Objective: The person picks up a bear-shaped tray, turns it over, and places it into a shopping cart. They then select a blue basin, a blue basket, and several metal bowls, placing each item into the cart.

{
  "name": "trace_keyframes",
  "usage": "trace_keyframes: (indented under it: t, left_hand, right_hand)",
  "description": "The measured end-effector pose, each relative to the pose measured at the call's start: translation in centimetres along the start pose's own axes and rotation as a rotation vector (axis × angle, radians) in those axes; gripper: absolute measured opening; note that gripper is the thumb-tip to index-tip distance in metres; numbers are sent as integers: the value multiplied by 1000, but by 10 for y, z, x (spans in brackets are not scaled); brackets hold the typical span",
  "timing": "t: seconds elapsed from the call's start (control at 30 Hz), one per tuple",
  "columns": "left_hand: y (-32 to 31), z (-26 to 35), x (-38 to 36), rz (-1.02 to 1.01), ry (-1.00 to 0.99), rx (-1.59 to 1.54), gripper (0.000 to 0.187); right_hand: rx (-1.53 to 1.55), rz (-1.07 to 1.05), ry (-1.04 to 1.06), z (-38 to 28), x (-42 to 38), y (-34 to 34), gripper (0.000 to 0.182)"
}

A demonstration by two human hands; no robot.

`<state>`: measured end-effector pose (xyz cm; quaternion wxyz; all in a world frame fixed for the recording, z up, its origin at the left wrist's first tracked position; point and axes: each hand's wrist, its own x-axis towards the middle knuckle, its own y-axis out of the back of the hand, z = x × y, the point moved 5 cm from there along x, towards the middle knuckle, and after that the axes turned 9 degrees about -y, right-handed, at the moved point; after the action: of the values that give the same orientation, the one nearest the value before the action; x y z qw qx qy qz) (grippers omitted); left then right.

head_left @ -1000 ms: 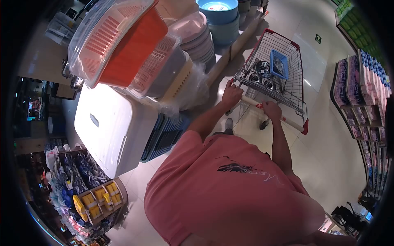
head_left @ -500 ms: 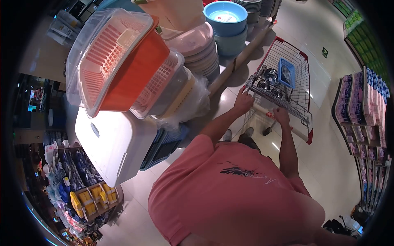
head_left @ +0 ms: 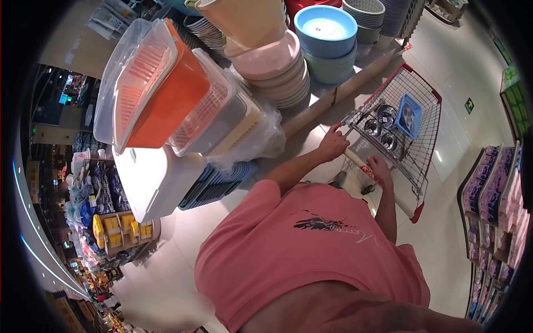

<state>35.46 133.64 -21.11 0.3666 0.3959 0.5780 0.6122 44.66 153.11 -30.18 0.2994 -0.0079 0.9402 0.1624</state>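
Fingers of both hands are wrapped around the cart handle (head_left: 366, 166): the left hand (head_left: 333, 145) grips its far-left end, the right hand (head_left: 380, 168) holds nearer the middle. The cart (head_left: 401, 129) stands on the floor just right of a low shelf (head_left: 338, 94), angled toward far right, with steel bowls (head_left: 382, 121) and a blue tray (head_left: 410, 115) in its basket. The likeliest trouble, in my judgement, is the cart's left front corner catching the shelf edge, since the two are close; a knock there could shake the blue basins (head_left: 325, 41) and pink basins (head_left: 275, 69) stacked above. Another risk is the person's left elbow brushing the wrapped bins (head_left: 216, 116) that lean out over the aisle at left. Open room lies to the right and far ahead, where bare floor (head_left: 449, 139) runs between the cart and the right-hand shelves (head_left: 491, 188).
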Motion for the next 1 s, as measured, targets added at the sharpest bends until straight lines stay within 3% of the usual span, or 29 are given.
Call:
trace_keyframes:
  t: [0.53,1.0]
  left_hand:
    - [-17,-28,99,31,-30,55,9]
    - [-14,-55,108,-18,-72,46,8]
  right_hand:
    - [-184,112,-30,10,74,81,52]
    - [-216,67,-146,3,100,72,54]
